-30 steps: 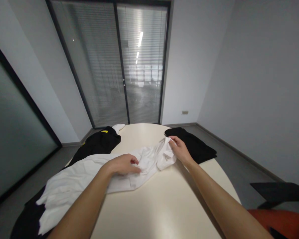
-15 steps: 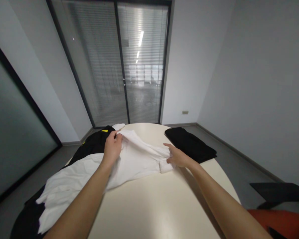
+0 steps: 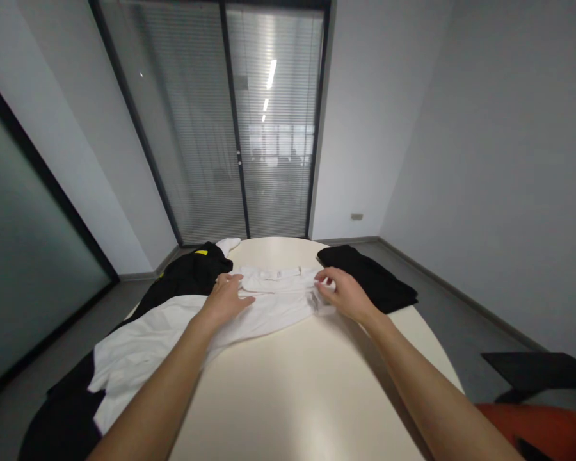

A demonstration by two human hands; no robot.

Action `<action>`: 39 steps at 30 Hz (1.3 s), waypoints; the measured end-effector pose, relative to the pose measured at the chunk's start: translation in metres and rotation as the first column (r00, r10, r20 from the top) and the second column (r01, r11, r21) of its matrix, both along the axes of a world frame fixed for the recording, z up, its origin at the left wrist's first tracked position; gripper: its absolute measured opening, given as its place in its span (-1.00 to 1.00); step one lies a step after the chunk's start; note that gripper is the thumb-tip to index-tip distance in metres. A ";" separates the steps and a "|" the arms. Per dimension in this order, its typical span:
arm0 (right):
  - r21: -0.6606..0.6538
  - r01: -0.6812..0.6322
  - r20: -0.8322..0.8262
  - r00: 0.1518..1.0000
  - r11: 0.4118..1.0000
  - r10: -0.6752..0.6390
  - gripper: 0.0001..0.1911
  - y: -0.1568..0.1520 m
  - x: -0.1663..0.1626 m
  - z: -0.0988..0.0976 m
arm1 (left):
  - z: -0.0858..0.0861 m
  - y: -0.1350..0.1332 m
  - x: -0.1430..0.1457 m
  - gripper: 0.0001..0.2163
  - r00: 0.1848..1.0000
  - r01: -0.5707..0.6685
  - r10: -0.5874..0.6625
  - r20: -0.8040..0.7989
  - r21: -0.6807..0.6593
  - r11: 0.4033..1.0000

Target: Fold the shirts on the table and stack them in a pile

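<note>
A white shirt (image 3: 269,301) lies spread across the round cream table (image 3: 292,397), its far part folded into a band. My left hand (image 3: 225,298) rests flat on the shirt's left side with fingers stretched out. My right hand (image 3: 343,294) is at the shirt's right end, near the collar, with fingers curled on the cloth. The shirt's lower part trails off the table's left edge (image 3: 125,358).
A folded black garment (image 3: 369,278) lies on the table just right of my right hand. A black garment with a yellow tag (image 3: 187,275) and another white piece (image 3: 228,244) sit at the far left. An orange chair (image 3: 542,429) stands at the lower right.
My left hand carried a part of the shirt up and over to the far side, then laid it down flat. My right hand stayed at the collar end. The shirt slid a little further onto the table.
</note>
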State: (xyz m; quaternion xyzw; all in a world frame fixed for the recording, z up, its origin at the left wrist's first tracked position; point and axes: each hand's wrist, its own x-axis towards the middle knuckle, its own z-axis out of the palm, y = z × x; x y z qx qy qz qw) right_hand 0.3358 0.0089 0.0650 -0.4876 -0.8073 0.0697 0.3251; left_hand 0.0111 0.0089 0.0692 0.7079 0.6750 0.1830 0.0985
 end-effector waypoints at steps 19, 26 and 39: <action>0.029 -0.033 0.089 0.996 0.999 0.031 -0.81 0.011 0.016 -0.006 | 0.026 -0.008 0.000 -0.86 0.998 0.007 -0.006 0.059 -0.026 1.000; 0.110 0.149 0.075 0.985 0.983 -0.158 -0.78 0.015 0.027 -0.009 | 0.013 -0.004 0.003 -0.52 0.999 0.037 -0.038 0.003 0.091 0.995; 0.118 0.167 0.334 0.922 0.979 -0.198 -0.82 0.009 0.016 -0.017 | 0.003 -0.009 -0.001 -0.88 0.978 0.099 -0.113 -0.178 -0.084 0.991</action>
